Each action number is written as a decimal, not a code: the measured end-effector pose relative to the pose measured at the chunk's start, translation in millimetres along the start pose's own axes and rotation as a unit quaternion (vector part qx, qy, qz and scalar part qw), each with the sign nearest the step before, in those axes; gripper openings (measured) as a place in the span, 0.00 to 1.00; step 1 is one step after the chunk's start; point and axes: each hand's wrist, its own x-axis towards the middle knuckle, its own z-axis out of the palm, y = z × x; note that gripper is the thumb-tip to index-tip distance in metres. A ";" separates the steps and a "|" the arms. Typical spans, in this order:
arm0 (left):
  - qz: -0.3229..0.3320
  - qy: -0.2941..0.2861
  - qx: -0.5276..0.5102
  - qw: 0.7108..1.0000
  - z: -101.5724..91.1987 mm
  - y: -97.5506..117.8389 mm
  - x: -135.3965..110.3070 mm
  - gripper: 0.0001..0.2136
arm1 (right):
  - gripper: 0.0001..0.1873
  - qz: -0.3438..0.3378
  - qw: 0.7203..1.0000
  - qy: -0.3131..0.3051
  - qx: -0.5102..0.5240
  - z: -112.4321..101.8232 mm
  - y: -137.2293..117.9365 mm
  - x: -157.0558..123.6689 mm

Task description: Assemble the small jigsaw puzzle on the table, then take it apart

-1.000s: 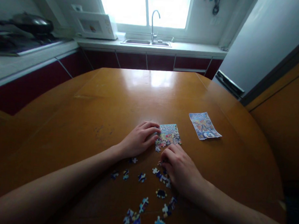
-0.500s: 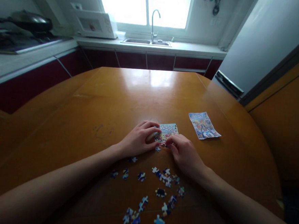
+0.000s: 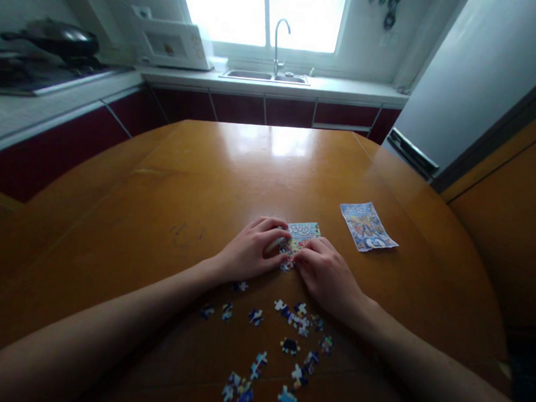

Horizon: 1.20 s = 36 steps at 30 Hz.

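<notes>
A partly assembled jigsaw puzzle (image 3: 303,230) with a colourful print lies flat on the wooden table. My left hand (image 3: 254,247) rests at its left side, fingers apart, with fingertips on the edge and the thumb by the lower left corner. Over the puzzle's lower right part, my right hand (image 3: 327,270) has its fingers curled and pressed together; what is under the fingertips is hidden. A puzzle piece (image 3: 285,266) shows at the lower edge, between my left thumb and right fingertips. Whether it is locked in, I cannot tell. Several loose puzzle pieces (image 3: 289,346) are scattered nearer to me.
A creased printed picture sheet (image 3: 368,226) lies to the right of the puzzle on the table (image 3: 196,177). Beyond the table are a counter with a sink (image 3: 247,74), a microwave (image 3: 169,44), and a wok (image 3: 61,36) on the stove. A fridge (image 3: 469,80) stands at the right.
My right hand has shifted slightly left and its fingers have curled closer to the puzzle's lower edge. My left hand has stayed nearly in place. The view has shifted slightly.
</notes>
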 end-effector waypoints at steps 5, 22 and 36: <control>0.006 -0.018 0.005 1.000 -2.9 2.0 -0.5 0.21 | 0.10 -0.021 1.000 0.001 0.008 -0.4 2.2 -2.1; 0.008 -0.023 -0.004 1.000 -4.3 2.5 -1.5 0.16 | 0.11 -0.032 0.999 -0.010 -0.011 -3.1 0.3 -3.8; 0.099 -0.043 -0.021 0.994 -11.2 4.4 -4.4 0.15 | 0.14 -0.001 1.000 0.000 0.005 -9.7 3.4 -7.4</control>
